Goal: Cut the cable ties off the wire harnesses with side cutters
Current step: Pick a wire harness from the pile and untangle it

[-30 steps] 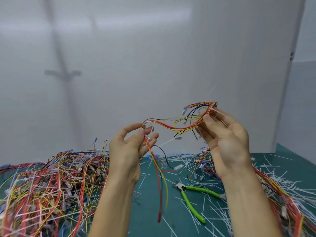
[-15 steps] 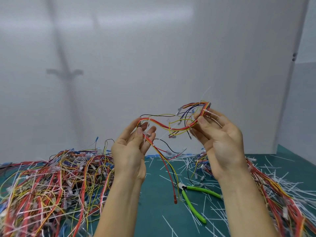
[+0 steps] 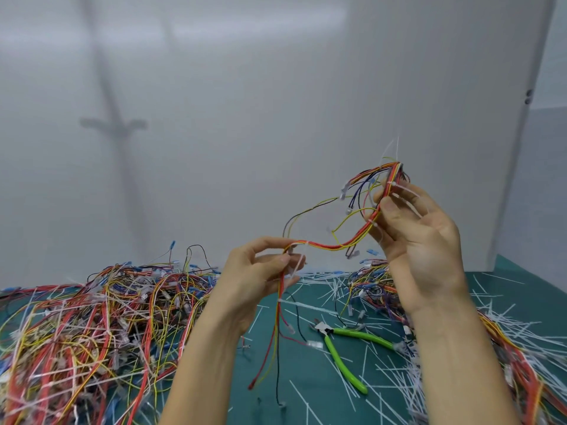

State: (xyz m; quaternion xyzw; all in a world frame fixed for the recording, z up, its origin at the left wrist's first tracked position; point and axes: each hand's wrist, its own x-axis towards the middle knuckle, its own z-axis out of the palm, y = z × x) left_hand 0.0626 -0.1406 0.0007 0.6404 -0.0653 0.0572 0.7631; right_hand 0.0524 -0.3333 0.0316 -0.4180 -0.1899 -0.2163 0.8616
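Wire harness [image 3: 333, 247] is up in the air between both hands, above the green mat [image 3: 306, 403].

Head view: we see the left hand [image 3: 254, 283] pinching one end of the red, yellow and black bundle between thumb and fingertips, with loose wire ends hanging from it toward the mat. The right hand [image 3: 420, 240], raised higher, grips the other end, thumb pressed on the bundle and fingers curled behind it, right by a white cable tie [image 3: 395, 184] whose tail sticks up. Green-handled side cutters [image 3: 341, 359] lie on the mat below and between the hands, touched by neither. We note a big tangled pile of harnesses [image 3: 92, 317] at left, a smaller heap [image 3: 374, 286] by the right forearm, and cut tie scraps [image 3: 383, 381] strewn across the mat. A white panel [image 3: 245, 118] stands behind.
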